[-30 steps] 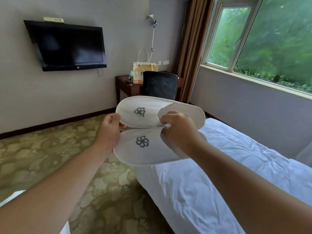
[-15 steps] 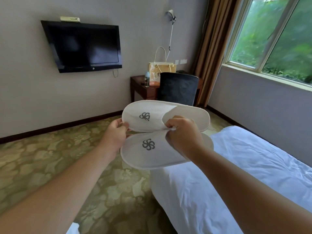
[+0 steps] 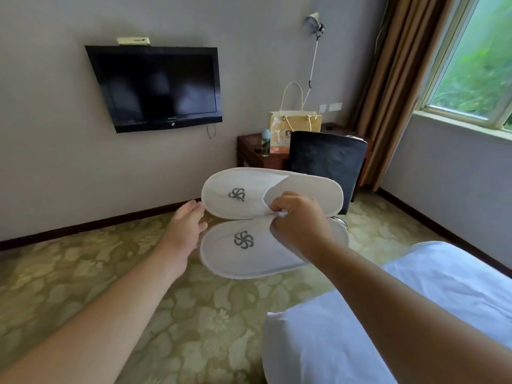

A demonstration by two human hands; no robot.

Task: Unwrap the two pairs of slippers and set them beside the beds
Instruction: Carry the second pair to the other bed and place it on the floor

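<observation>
White slippers, apparently already unwrapped, hung in mid-air over the patterned carpet, left of the bed. The right hand pinched both uppers together; the left hand touched the toes with relaxed fingers. Next, probably, lowering the pair beside the bed.

L grip loose, R grip pinched

Far slipper lies behind near slipper, long edges apparently touching, both above carpet, left of bed. Left hand touches their left ends; right hand pinches near slipper at the shared edge. Chair behind them, desk behind chair, bag and bottle on desk.
</observation>
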